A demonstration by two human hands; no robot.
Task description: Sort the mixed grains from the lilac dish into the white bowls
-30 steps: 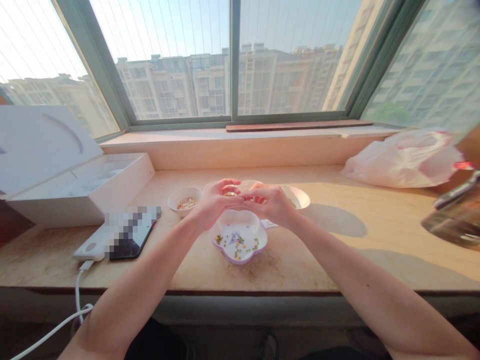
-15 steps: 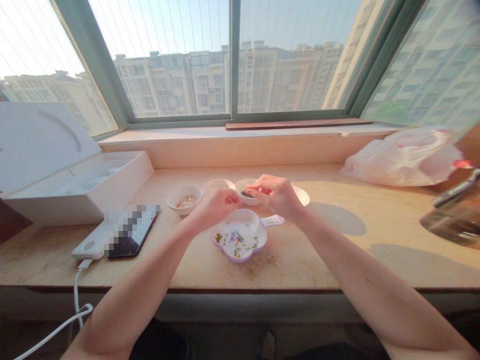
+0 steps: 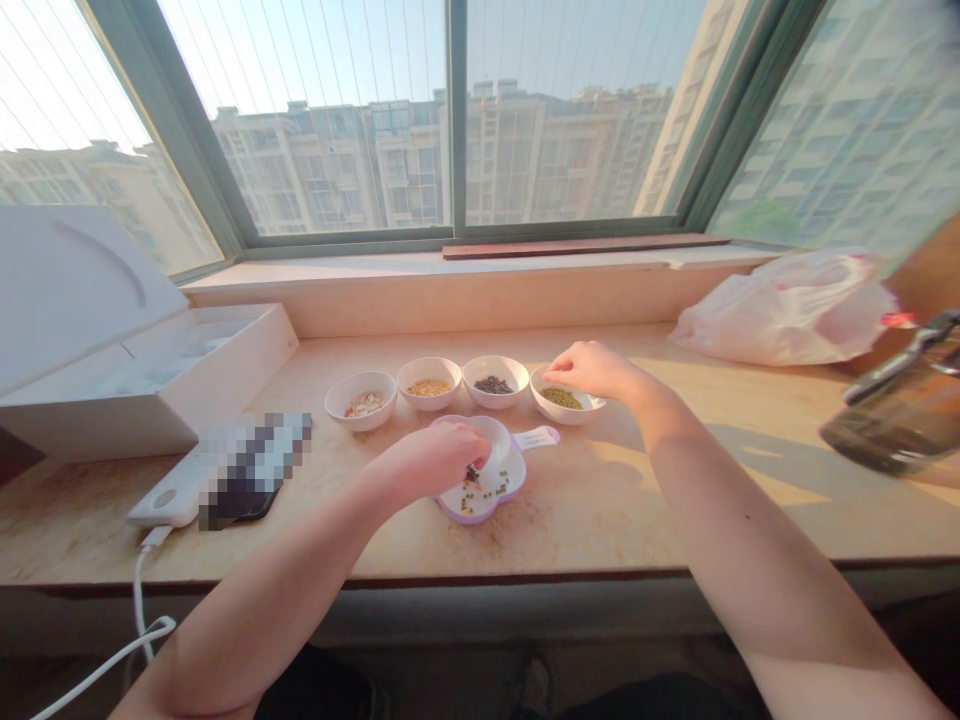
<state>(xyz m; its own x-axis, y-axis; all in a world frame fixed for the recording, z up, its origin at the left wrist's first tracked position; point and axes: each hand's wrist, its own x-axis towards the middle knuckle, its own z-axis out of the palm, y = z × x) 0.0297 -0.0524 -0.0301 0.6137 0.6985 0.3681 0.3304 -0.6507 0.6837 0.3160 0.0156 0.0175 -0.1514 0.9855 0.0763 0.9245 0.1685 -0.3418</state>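
Sunlit bench (image 3: 630,520) below a wide window (image 3: 577,150), with apartment blocks (image 3: 330,175) outside. Taken as landmark: lavender-rimmed dish (image 3: 501,447), resting flat near the front edge of the bench, with short handle (image 3: 537,438) pointing to the right. Inside the dish: scattered green beans (image 3: 502,488), a few yellow bits (image 3: 471,484), and small dark bits (image 3: 472,474) just under the fingertips of the left hand (image 3: 456,455).

Left hand: over the left part of the dish, fingers bunched together and aimed down into it. Cannot tell whether gripping anything, with the tips partly hidden.

Right hand (image 3: 592,370): beyond the dish and to the right, at the right-end bowl (image 3: 570,414), thumb and fingertips drawn together over the green grains (image 3: 562,399) inside. Cannot tell whether pinching any.

Row just beyond the dish, left to right: leftmost bowl (image 3: 364,421) with pale flakes (image 3: 366,404), second bowl (image 3: 429,404) with yellow grains (image 3: 430,387), third bowl (image 3: 496,402) with dark beans (image 3: 493,385), then the right-end bowl.

Well left of the dish: phone (image 3: 262,500), partly pixelated, beside a white power bank (image 3: 169,500) with cable (image 3: 140,590); farther back, open white box (image 3: 225,350). Well right of the dish: see-through jug (image 3: 885,425); farther back, plastic bag (image 3: 787,310).
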